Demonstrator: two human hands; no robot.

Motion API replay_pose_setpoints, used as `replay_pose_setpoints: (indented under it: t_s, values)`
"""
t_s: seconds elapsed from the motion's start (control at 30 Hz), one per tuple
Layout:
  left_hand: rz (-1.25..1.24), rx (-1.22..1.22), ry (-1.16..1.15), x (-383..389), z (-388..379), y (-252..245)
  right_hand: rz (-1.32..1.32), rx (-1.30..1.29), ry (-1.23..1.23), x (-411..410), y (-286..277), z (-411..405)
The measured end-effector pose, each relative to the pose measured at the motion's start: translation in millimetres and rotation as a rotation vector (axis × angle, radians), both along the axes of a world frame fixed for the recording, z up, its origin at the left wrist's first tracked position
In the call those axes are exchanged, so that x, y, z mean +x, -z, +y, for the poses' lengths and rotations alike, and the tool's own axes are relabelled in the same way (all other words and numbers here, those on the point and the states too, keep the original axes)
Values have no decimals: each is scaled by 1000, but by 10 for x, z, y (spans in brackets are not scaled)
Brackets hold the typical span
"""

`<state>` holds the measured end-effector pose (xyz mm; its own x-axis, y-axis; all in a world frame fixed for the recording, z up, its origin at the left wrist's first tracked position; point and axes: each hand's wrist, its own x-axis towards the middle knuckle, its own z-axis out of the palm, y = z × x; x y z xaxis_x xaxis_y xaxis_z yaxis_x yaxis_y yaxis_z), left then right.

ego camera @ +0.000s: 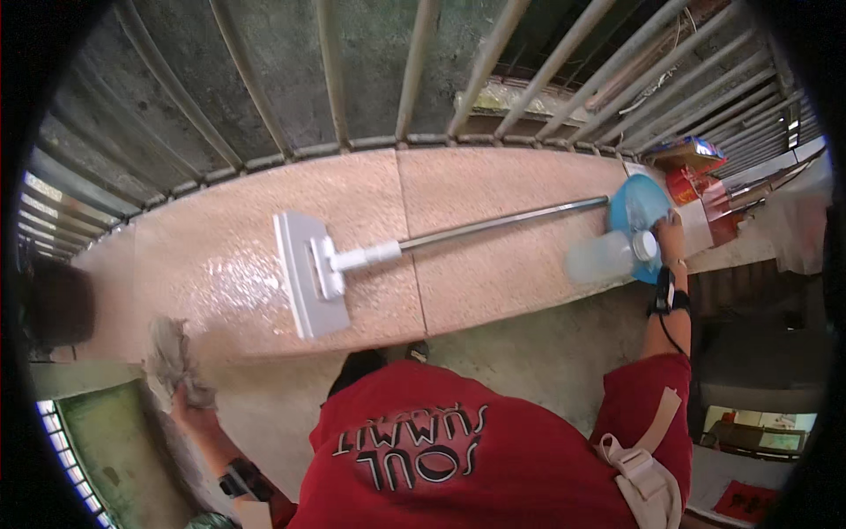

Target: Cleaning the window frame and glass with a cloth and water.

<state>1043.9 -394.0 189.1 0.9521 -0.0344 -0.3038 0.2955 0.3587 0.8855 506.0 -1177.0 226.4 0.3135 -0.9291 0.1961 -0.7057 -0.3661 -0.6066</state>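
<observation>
My left hand, low on the left, is closed around a crumpled grey cloth at the front edge of a pinkish speckled slab. Far to the right, my right hand has its fingers curled at the rim of a blue plastic basin. In front of the basin is a translucent bottle with a white cap, partly covering it. Between my hands lies a flat mop with a white head and a metal pole, whose far end reaches the basin. Wet, shiny patches show left of the mop head.
Metal bars line the slab's far edge. A dark container stands at the left end. Red items and a box crowd the right end beyond the basin. Below is a concrete floor.
</observation>
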Motion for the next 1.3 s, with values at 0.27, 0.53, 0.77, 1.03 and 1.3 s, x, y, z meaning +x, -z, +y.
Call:
replay_pose_setpoints:
  t_s: [0.27, 0.53, 0.77, 1.03, 1.3]
  values:
    - [-206, 548, -7, -6, -1409, -32, 302, -100, 386, 107, -235, 819]
    - [-502, 859, 318, 66, -1229, 488, 631, -307, 529, -340, -172, 677]
    - [-263, 872, 206, -22, -1411, 258, 623, -245, 557, -316, -237, 743]
    - [-272, 948, 286, 58, -1496, 254, 328, -142, 600, -333, -270, 758]
    - [-268, 965, 302, 60, -1498, 224, 246, 84, 708, -125, -366, 810]
